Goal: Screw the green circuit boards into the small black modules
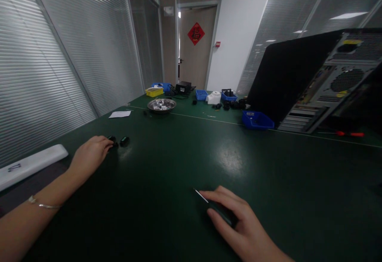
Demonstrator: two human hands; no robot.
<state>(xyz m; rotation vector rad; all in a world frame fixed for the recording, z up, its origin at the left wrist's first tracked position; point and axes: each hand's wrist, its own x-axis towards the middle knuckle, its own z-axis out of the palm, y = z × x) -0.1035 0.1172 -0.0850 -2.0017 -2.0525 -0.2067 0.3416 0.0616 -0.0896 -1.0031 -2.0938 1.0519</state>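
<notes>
While the green tbl (pixel 179 150) stretches wide this side of the metal bowl (pixel 162 106), I've got room btwn my hands on cam. Small black part (pixel 112 138) is near-left of the bowl, at my L hand (pixel 92 148), fingers nearly together, can't tell if gripped tbh. R hand (pixel 249 230), nearer me, curls round a dark-handled tool (pixel 219 213), tip bowlward.

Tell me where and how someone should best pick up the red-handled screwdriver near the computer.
Probably by the thick red handle, from the near side: the screwdriver lies lengthwise across the view, thin shaft pointing left, with the computer tower behind it.
</notes>
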